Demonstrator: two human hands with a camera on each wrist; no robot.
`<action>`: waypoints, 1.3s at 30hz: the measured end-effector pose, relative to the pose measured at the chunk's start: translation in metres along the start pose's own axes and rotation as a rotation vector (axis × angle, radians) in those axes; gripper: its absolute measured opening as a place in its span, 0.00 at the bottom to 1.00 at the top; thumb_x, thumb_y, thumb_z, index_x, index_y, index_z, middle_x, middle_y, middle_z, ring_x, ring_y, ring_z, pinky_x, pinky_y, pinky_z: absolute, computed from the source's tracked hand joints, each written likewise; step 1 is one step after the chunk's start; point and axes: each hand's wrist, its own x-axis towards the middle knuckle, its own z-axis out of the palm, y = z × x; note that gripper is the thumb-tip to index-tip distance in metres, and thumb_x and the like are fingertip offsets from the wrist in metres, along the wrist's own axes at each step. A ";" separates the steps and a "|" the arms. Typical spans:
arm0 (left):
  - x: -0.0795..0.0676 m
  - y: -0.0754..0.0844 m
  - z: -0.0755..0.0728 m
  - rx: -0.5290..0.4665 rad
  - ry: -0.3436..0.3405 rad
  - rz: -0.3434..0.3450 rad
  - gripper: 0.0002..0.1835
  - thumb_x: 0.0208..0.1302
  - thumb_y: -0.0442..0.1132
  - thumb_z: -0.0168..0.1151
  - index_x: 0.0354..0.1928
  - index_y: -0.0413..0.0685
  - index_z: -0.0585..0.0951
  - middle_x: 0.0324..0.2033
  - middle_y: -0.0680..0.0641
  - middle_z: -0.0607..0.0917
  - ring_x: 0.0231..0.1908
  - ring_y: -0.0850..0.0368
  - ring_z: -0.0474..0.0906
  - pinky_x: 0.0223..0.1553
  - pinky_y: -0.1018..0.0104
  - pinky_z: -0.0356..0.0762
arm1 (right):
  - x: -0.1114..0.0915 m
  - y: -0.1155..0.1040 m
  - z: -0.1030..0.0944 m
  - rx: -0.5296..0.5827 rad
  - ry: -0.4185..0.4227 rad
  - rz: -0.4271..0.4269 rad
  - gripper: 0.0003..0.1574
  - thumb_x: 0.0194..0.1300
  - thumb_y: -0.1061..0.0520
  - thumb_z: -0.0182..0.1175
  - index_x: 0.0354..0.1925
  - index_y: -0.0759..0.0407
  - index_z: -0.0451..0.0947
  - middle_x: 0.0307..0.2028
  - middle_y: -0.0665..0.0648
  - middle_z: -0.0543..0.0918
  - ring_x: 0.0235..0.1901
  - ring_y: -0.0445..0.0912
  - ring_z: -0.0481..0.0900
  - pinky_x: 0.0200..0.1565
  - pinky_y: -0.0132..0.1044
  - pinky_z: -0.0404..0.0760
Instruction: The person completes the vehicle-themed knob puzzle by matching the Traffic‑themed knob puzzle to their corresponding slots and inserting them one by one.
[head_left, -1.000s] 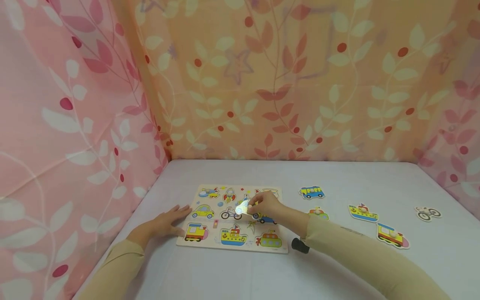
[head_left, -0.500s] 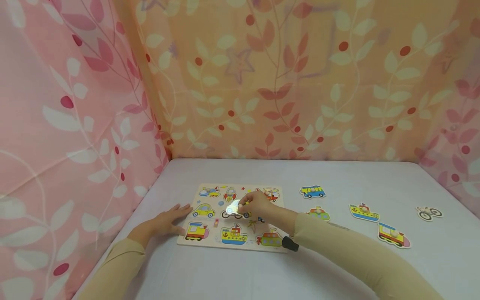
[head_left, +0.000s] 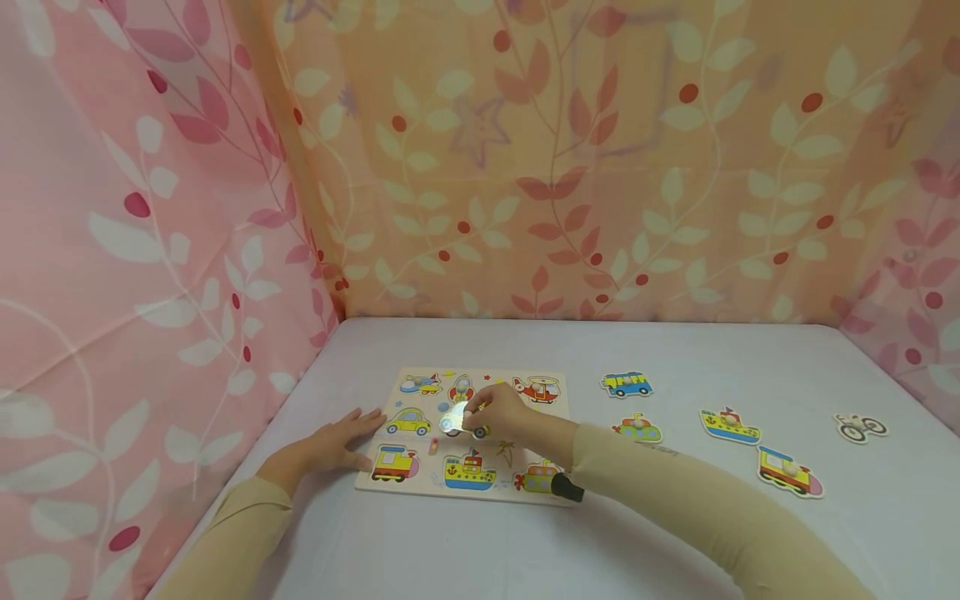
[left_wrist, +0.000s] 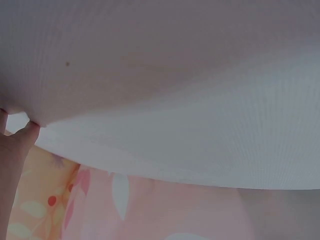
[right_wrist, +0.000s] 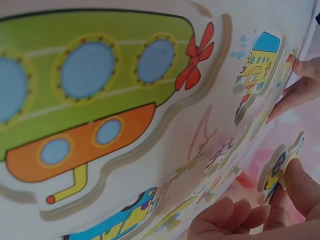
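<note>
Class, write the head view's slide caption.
Right hand pinches a car piece over vehicle puzzle board; left hand touches its edge.

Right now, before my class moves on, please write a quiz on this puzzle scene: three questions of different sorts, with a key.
1. Multiple choice: which of the loose pieces lies farthest right on the table?
a) bus
b) bicycle
c) train
2. True or false: the left hand holds the yellow piece.
3. Count: how many loose pieces lie to the right of the puzzle board?

Key:
1: b.
2: False; the right hand holds it, while the left rests at the board's left edge.
3: Five.
</note>
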 end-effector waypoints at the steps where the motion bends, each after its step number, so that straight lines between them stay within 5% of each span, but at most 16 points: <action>1: 0.000 0.000 0.000 0.005 0.000 0.004 0.48 0.52 0.51 0.72 0.74 0.54 0.61 0.74 0.44 0.56 0.73 0.36 0.39 0.64 0.27 0.40 | 0.001 0.000 0.001 -0.003 -0.002 -0.003 0.08 0.52 0.61 0.73 0.30 0.58 0.82 0.36 0.55 0.74 0.37 0.48 0.71 0.30 0.32 0.70; 10: 0.000 0.001 -0.003 0.000 -0.007 -0.017 0.48 0.52 0.52 0.72 0.74 0.55 0.60 0.74 0.44 0.56 0.73 0.36 0.39 0.63 0.26 0.40 | 0.008 -0.007 0.010 0.030 -0.015 0.015 0.07 0.54 0.61 0.73 0.31 0.58 0.82 0.36 0.55 0.76 0.35 0.46 0.71 0.29 0.32 0.69; 26: 0.002 0.000 -0.002 0.003 -0.026 0.001 0.48 0.53 0.52 0.72 0.74 0.54 0.60 0.74 0.45 0.56 0.73 0.36 0.38 0.64 0.27 0.39 | 0.024 -0.019 0.038 0.046 -0.024 0.067 0.09 0.54 0.61 0.73 0.33 0.60 0.83 0.47 0.58 0.81 0.45 0.49 0.77 0.49 0.41 0.76; 39: 0.002 -0.004 -0.001 0.011 -0.025 0.046 0.47 0.54 0.53 0.71 0.74 0.52 0.61 0.74 0.44 0.55 0.73 0.34 0.39 0.64 0.27 0.39 | 0.043 -0.026 0.059 -0.003 -0.017 0.078 0.09 0.52 0.59 0.75 0.30 0.55 0.83 0.35 0.51 0.80 0.34 0.45 0.75 0.37 0.37 0.76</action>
